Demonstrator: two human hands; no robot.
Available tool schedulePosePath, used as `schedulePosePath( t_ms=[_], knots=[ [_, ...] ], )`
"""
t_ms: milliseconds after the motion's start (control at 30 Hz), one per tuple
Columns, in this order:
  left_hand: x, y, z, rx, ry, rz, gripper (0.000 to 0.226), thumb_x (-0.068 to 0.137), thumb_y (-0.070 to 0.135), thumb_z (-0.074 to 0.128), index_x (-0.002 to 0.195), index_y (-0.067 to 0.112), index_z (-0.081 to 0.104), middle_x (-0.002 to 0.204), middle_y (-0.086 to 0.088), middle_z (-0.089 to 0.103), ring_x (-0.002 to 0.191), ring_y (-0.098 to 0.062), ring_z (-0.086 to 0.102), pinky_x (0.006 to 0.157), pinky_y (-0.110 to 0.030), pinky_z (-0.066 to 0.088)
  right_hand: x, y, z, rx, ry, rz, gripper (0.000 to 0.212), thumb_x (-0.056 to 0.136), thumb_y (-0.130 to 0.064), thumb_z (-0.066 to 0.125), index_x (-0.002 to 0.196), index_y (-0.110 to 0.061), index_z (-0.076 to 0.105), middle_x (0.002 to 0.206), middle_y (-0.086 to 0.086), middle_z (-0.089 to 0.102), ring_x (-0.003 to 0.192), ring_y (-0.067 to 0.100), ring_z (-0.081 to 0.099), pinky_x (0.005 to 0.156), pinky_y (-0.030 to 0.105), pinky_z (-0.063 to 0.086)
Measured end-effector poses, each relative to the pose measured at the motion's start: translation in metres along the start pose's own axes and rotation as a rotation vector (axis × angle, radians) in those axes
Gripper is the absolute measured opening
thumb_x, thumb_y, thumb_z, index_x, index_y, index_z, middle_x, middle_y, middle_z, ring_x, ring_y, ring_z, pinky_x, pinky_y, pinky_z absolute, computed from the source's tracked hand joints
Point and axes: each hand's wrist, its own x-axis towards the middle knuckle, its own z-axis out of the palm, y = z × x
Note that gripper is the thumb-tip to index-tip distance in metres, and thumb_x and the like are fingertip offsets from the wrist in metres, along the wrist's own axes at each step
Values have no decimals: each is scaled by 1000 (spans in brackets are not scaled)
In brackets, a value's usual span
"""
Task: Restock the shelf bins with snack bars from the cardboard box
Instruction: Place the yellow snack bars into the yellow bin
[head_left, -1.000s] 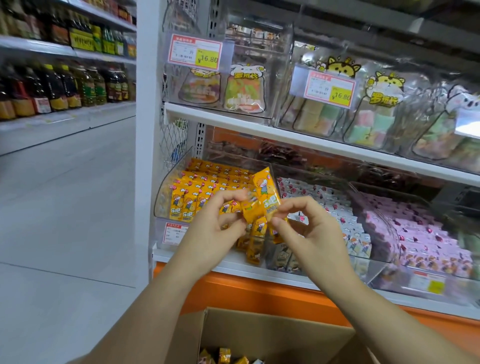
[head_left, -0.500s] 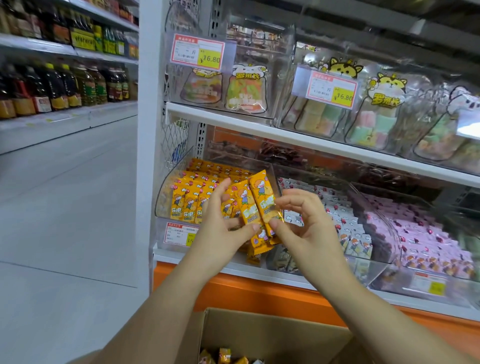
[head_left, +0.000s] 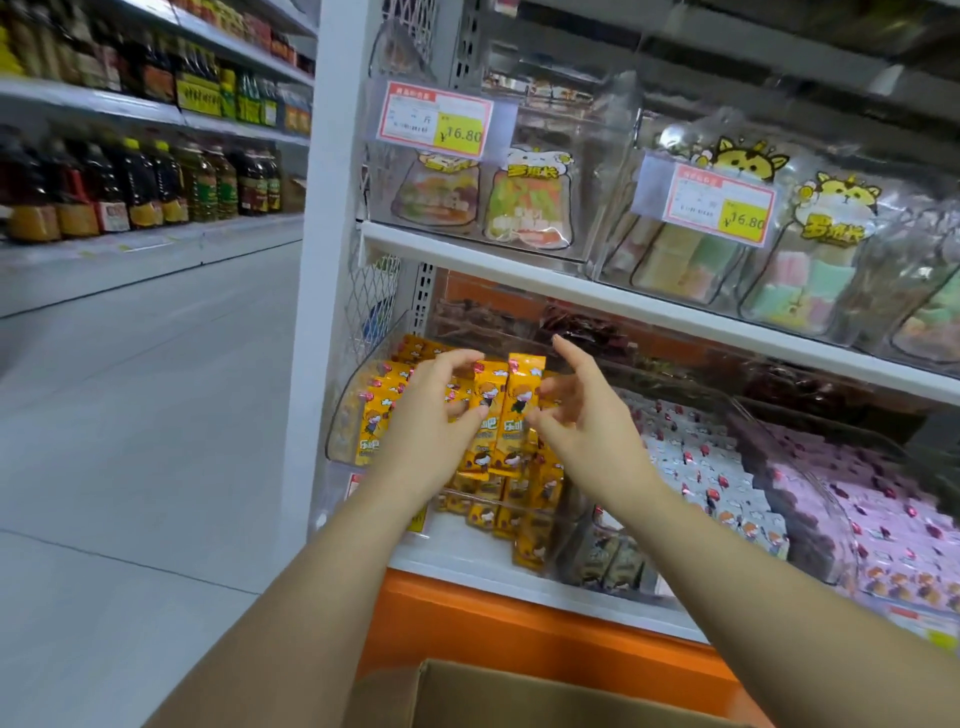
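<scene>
We record the left hand (head_left: 431, 421) pinching upright yellow snack bars (head_left: 506, 415) over the clear shelf bin (head_left: 344, 415), and the right hand (head_left: 587, 421) loosely spread, its fingertips touching their edge.

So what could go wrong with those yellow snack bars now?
The yellow snack bars stand upright between the left hand and the open-fingered right hand, so they might slip and drop. The clear bin already looks quite full, so new bars could slide over its front edge.
</scene>
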Motion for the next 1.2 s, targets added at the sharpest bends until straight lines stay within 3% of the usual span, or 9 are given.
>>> schedulePosePath(
  t_ms=[133,300,433,633,733,867,933,1067,1200],
  knots=[
    [6,-20,9,106,-98,-17,42,88,11,64,112,39,45,110,4,49,85,-9,63,66,-21,49,3,17,8,-252,-31,0,47,86,-20,67,130,-26,51,110,-4,64,91,15,62,81,20,41],
    [4,-32,21,544,-287,-71,19,91,20,54,110,25,56,96,5,65,89,-18,63,78,-36,53,-14,38,14,-891,-171,-17,36,89,-45,56,123,-35,57,121,-8,59,125,18,43,114,44,13],
    [1,-32,25,770,-317,-63,32,95,29,49,126,25,51,110,1,64,99,-22,61,82,-40,52,-21,37,18,-821,-149,-58,31,89,-43,58,119,-35,61,120,-9,61,124,18,43,114,45,10],
    [-22,-17,16,768,-147,73,34,97,27,48,131,30,50,118,9,64,101,-14,61,78,-32,51,-45,38,6,-629,-11,-171,18,84,-27,67,101,-27,70,100,-8,68,107,21,55,111,43,21],
    [-44,-11,15,616,-28,217,29,95,18,51,122,25,59,117,9,63,103,-11,59,80,-27,46,-70,39,-1,-525,67,-221,16,80,-25,62,94,-23,71,89,-6,69,92,22,59,92,33,32],
    [-85,-17,32,553,-56,337,24,88,12,51,105,19,67,99,6,68,89,-7,58,70,-15,40,-120,54,-5,-344,42,-193,20,84,-25,54,95,-17,69,90,-1,67,89,22,58,81,35,44],
    [-109,-30,47,549,-122,267,22,89,10,54,104,20,67,98,8,69,90,-5,56,66,-9,36,-148,69,-6,-310,13,-140,17,84,-19,58,97,-16,69,92,-2,67,91,19,58,82,34,47],
    [-154,-64,81,513,-274,-23,23,94,16,51,111,28,62,102,19,60,95,-1,57,79,-22,48,-196,107,-10,-295,-79,37,22,84,-7,65,103,-17,69,95,-9,63,94,10,54,81,23,43],
    [-189,-107,111,485,-370,-284,23,94,16,52,113,28,60,111,12,63,98,-2,57,83,-20,48,-233,155,-11,-245,-223,267,28,89,-9,60,115,-19,65,106,-10,61,103,5,52,90,21,42]
  ],
)
